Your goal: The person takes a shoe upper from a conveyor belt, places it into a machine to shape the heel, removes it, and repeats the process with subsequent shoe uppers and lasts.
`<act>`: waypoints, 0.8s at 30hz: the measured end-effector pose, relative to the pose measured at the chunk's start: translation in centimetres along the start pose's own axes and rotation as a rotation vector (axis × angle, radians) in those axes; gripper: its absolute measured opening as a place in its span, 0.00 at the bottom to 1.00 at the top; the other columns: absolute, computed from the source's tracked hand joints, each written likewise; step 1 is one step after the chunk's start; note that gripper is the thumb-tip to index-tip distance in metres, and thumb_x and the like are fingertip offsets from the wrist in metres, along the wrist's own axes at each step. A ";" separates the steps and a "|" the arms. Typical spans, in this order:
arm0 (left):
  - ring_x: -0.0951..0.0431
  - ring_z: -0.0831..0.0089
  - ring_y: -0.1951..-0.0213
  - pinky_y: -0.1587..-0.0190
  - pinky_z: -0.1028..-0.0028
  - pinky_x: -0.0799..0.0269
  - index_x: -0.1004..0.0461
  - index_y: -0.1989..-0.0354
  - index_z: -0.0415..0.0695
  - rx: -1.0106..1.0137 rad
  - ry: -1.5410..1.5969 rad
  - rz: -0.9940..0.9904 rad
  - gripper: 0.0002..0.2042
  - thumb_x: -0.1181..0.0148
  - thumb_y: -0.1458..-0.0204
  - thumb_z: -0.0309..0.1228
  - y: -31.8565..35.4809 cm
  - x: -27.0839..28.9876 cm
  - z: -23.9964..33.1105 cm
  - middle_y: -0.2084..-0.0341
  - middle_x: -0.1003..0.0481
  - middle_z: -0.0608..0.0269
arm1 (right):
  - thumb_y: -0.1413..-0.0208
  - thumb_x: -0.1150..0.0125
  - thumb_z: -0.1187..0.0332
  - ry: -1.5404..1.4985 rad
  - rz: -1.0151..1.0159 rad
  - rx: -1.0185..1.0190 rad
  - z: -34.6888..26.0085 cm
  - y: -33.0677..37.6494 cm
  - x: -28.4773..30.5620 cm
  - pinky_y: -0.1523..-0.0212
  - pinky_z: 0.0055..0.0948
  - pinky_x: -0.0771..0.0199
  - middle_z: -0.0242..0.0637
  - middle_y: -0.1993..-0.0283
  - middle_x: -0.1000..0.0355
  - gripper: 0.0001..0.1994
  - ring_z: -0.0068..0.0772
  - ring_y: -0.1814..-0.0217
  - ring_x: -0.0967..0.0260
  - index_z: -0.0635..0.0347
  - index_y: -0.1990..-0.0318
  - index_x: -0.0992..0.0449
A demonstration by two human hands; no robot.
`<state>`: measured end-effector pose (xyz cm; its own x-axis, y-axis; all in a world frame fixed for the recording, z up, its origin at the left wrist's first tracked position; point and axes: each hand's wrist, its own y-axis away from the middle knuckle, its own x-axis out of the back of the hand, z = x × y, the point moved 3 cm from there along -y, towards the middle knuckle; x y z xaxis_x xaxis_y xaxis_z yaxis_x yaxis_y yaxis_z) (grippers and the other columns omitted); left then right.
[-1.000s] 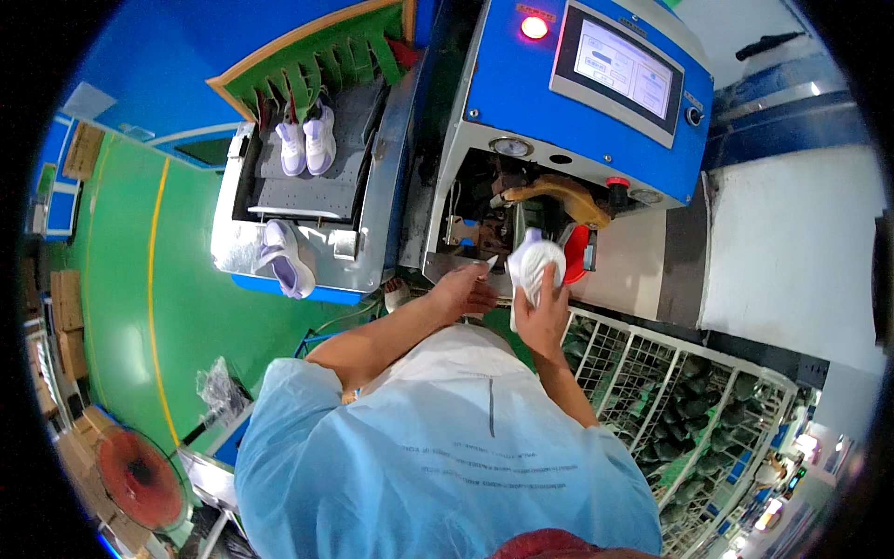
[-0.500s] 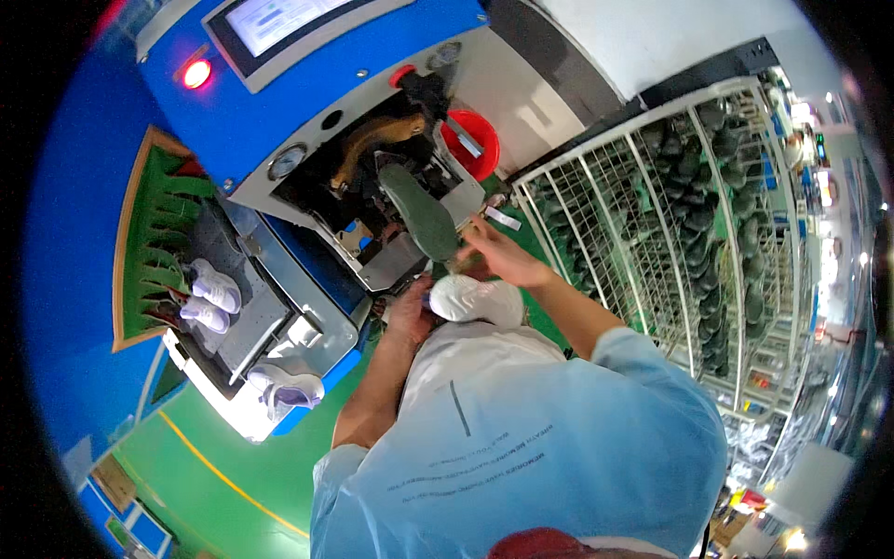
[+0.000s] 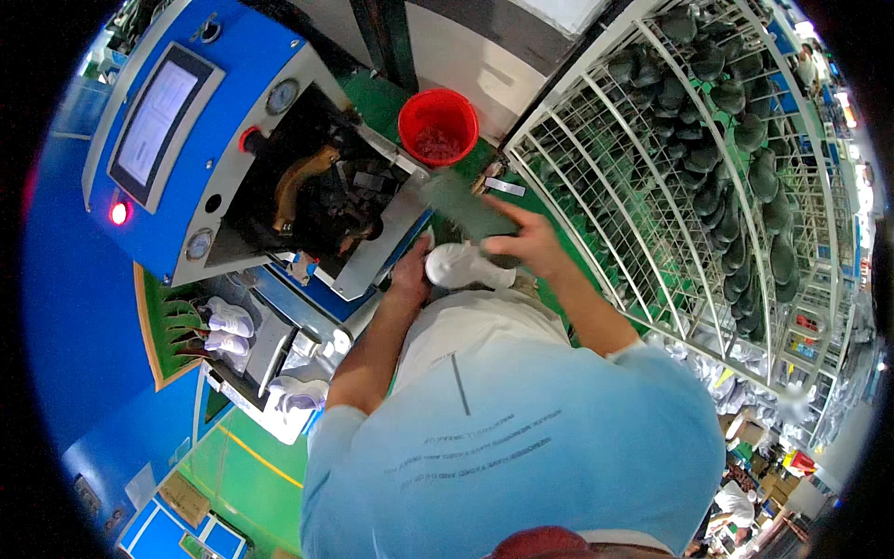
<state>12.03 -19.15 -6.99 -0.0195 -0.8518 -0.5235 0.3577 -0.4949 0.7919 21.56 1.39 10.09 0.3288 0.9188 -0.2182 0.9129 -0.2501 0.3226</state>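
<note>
My right hand (image 3: 529,240) is closed around the near end of a dark green shoe last (image 3: 473,209), which is smeared by motion. The last's far end points up and left toward the blue machine. Just below it, in front of my body, is a white shoe (image 3: 461,267). My left hand (image 3: 410,270) grips the shoe's left side, its fingers partly hidden. Ahead and to the left is the machine's dark opening, with a curved brown part (image 3: 300,186) inside and a metal plate (image 3: 368,265) along its near edge.
The blue machine (image 3: 223,112) carries a screen, gauges and a lit red lamp. A red bucket (image 3: 438,116) stands beyond my hands. On the right, a white wire rack (image 3: 643,205) holds many dark lasts. White shoes (image 3: 228,319) sit on a shelf at left, above green floor (image 3: 256,494).
The view has turned, so the machine sits further left and the bucket shows fully. My right hand has closed on the last, which has tilted to the right, away from the machine's opening.
</note>
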 end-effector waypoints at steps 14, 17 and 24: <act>0.17 0.58 0.61 0.57 0.58 0.20 0.20 0.55 0.36 0.062 -0.559 -0.127 0.19 0.39 0.38 0.44 -12.0 -23.3 5.7 0.62 0.18 0.50 | 0.40 0.33 0.66 0.412 1.287 -0.070 -1.2 19.8 27.7 0.54 0.32 0.24 0.45 0.44 0.23 0.36 0.33 0.54 0.23 0.58 0.26 0.41; 0.18 0.61 0.61 0.57 0.60 0.22 0.20 0.55 0.39 0.060 -0.701 -0.184 0.14 0.36 0.42 0.36 -9.9 -22.0 3.6 0.63 0.19 0.55 | 0.38 0.37 0.69 0.871 1.436 -0.245 -3.0 21.1 29.4 0.49 0.42 0.25 0.56 0.39 0.33 0.40 0.52 0.46 0.28 0.57 0.23 0.53; 0.25 0.74 0.57 0.52 0.74 0.30 0.21 0.49 0.34 -0.110 -1.432 -0.343 0.19 0.31 0.46 0.33 -2.6 -27.7 0.0 0.58 0.21 0.61 | 0.39 0.39 0.72 1.004 1.559 0.079 -4.2 14.6 41.5 0.34 0.54 0.37 0.62 0.29 0.45 0.39 0.64 0.35 0.39 0.68 0.26 0.54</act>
<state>11.60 5.77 5.45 -0.9772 -0.1713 0.1254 0.2117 -0.7433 0.6345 47.54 37.13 9.62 0.5566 -0.3207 0.7664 -0.0190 -0.9272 -0.3741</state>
